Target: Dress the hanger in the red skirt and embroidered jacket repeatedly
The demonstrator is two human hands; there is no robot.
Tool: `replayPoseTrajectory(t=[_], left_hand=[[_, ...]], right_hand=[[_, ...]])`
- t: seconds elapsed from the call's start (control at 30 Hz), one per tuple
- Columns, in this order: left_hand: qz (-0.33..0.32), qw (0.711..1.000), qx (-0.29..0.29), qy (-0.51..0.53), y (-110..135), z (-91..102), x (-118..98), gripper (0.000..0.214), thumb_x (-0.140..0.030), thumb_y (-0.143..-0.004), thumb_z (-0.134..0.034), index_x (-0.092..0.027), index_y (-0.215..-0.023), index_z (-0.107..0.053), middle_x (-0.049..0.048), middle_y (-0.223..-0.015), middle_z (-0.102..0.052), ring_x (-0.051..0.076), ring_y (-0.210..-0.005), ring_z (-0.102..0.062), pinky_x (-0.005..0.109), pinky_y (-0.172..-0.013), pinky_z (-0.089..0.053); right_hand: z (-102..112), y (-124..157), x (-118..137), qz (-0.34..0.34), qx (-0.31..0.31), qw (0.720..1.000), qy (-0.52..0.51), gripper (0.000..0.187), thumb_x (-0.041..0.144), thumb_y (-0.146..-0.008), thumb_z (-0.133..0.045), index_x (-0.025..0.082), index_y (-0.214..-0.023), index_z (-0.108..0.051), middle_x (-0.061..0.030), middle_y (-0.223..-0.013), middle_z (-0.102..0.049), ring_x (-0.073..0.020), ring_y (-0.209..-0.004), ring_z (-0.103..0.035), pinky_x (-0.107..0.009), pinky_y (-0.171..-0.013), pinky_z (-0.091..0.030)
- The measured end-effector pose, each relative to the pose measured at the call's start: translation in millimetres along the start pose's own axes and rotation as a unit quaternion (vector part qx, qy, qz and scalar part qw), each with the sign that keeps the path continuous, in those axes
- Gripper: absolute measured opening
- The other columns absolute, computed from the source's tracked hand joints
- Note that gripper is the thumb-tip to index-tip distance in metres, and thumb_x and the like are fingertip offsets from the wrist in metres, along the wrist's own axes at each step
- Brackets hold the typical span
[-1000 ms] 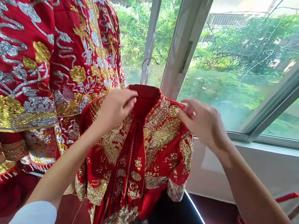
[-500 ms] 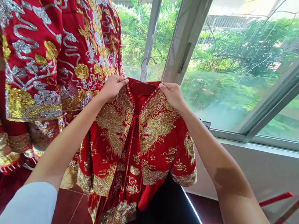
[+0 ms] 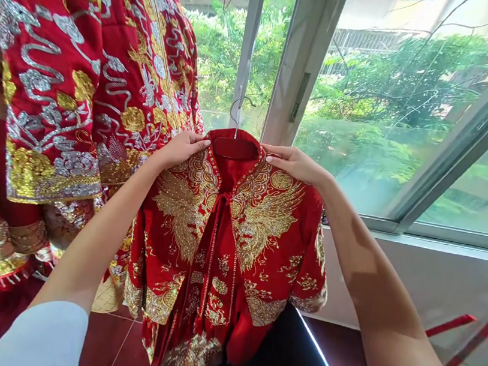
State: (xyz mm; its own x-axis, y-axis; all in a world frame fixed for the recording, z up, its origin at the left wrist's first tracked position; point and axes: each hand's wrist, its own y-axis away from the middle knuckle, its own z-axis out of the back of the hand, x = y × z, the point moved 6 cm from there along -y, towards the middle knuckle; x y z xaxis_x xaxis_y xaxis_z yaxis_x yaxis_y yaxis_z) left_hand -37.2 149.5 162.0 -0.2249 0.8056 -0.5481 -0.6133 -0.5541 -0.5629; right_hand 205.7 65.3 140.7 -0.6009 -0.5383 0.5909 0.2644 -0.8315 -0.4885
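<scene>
A red jacket (image 3: 269,229) with gold beaded embroidery hangs in front of me on a hanger (image 3: 238,115), its metal hook pointing up. A small tied bow joins the front below the neck. My left hand (image 3: 184,150) holds the left shoulder beside the collar, thumb on the front and fingers over the top. On the other side, my right hand (image 3: 296,163) grips the right shoulder in the same way, its fingers lying along the seam. Under the jacket's open front shows a red skirt (image 3: 203,347) with gold embroidery. Parts of my fingers are hidden by the cloth.
Larger red garments (image 3: 119,68) with silver and gold embroidery hang close on the left. A black flat-topped surface (image 3: 291,365) stands below right. Windows (image 3: 371,116) with a sill lie behind, and a red pole (image 3: 486,332) leans at the right.
Both hands have shifted from pinching the collar's edges outward onto the shoulders. The collar now stands up around the hanger, and the jacket's front spreads wider.
</scene>
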Motion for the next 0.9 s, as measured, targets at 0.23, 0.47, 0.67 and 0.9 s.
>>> replayPoseTrajectory(t=[0.23, 0.47, 0.67, 0.9], left_hand=[[0.012, 1.000, -0.003, -0.017, -5.9, -1.2, -0.1, 0.046, -0.044, -0.082, -0.054, -0.022, -0.048, -0.031, -0.0050, -0.045, -0.025, 0.009, -0.046, -0.021, 0.025, -0.046, -0.016], [-0.042, 0.991, -0.071, -0.108, -3.7, -0.1, -3.0, 0.048, -0.047, -0.079, -0.053, -0.022, -0.047, -0.028, -0.0036, -0.048, -0.025, 0.011, -0.050, -0.024, 0.028, -0.051, -0.017], [-0.061, 0.982, -0.171, -0.051, -6.0, 2.2, -0.3, 0.048, -0.054, -0.080, -0.049, -0.022, -0.052, -0.026, -0.0036, -0.053, -0.024, 0.012, -0.054, -0.023, 0.029, -0.054, -0.017], [-0.067, 0.973, -0.215, -0.050, 0.6, 1.4, -2.3, 0.051, -0.060, -0.083, -0.045, -0.022, -0.054, -0.027, -0.0033, -0.054, -0.023, 0.013, -0.055, -0.022, 0.030, -0.055, -0.017]], right_hand=[[-4.7, -2.6, -10.1, -0.107, 0.085, 0.984, -0.116, 0.041, 0.047, -0.080, -0.063, 0.020, -0.109, -0.070, -0.0072, -0.098, -0.072, -0.0154, -0.080, -0.066, -0.030, -0.071, -0.055], [-3.9, 3.4, -0.4, -0.045, -0.036, 0.997, 0.057, 0.042, 0.053, -0.086, -0.055, 0.017, -0.064, -0.062, 0.0021, -0.055, -0.052, -0.0085, -0.053, -0.044, -0.024, -0.053, -0.039], [2.5, -4.1, 9.2, -0.003, -0.156, 0.986, 0.063, 0.041, 0.051, -0.083, -0.059, 0.017, -0.061, -0.060, 0.0030, -0.053, -0.045, -0.0090, -0.056, -0.040, -0.023, -0.055, -0.033], [2.7, 1.5, 11.7, 0.044, -0.254, 0.961, 0.105, 0.048, 0.056, -0.086, -0.051, 0.018, -0.057, -0.050, 0.0019, -0.055, -0.036, -0.0106, -0.058, -0.036, -0.025, -0.056, -0.029]])
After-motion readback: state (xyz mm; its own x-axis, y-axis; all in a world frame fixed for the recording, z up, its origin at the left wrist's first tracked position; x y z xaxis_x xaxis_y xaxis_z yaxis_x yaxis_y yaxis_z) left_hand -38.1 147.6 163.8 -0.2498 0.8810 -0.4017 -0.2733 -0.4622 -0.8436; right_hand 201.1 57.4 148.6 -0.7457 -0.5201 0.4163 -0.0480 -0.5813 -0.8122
